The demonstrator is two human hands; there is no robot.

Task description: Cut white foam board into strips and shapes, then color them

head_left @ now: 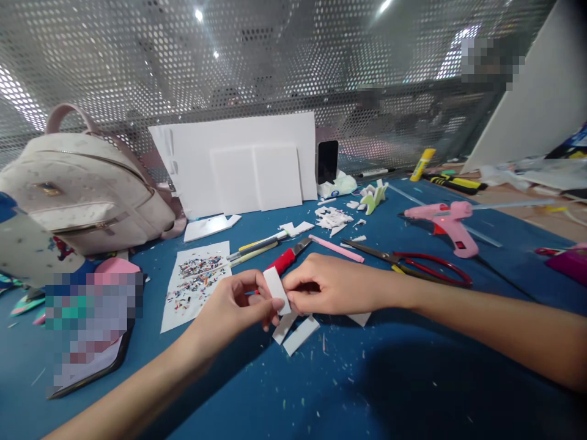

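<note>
A small white foam board strip [277, 289] is held up above the blue table. My left hand [236, 304] grips it between thumb and fingers. From the other side, my right hand [328, 284] pinches at the strip's right edge, its fingertips partly hidden. Below the hands lie more white strips [301, 335], and a corner of another white piece [360, 319] shows under my right wrist. Just behind my hands is a red-handled utility knife [287, 260]. Farther right, scissors [424, 264] with red handles rest beside my right forearm.
A pink hot glue gun [444, 223] stands at right, its cord trailing. Pens [257, 249] and a speckled paper sheet [172, 305] lie left of centre. White scraps [334, 219], white boards [192, 177], a phone [328, 160] and a backpack [87, 183] are behind.
</note>
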